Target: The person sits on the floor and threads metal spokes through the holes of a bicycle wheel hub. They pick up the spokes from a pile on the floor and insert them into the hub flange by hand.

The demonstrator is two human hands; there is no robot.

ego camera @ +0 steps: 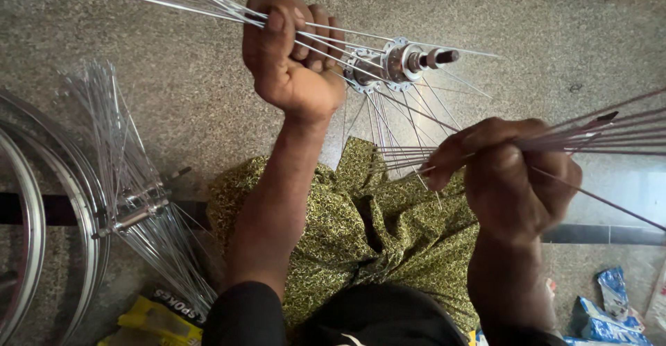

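Observation:
My left hand (291, 54) is closed around a bunch of thin steel spokes (208, 2) that run out to the upper left from a silver wheel hub (399, 61). The hub hangs in the air above my lap, its axle end pointing right. My right hand (510, 179) grips another bundle of spokes (610, 134) that fans out to the right; their inner ends reach toward the hub. More loose spokes hang down from the hub flange between my hands.
A second hub with spokes (135, 204) lies on the stone floor at left, beside metal wheel rims (41, 200). A yellow spoke packet (156, 315) sits at the bottom left, blue wrappers (610, 311) at bottom right. Green patterned cloth (361, 235) covers my lap.

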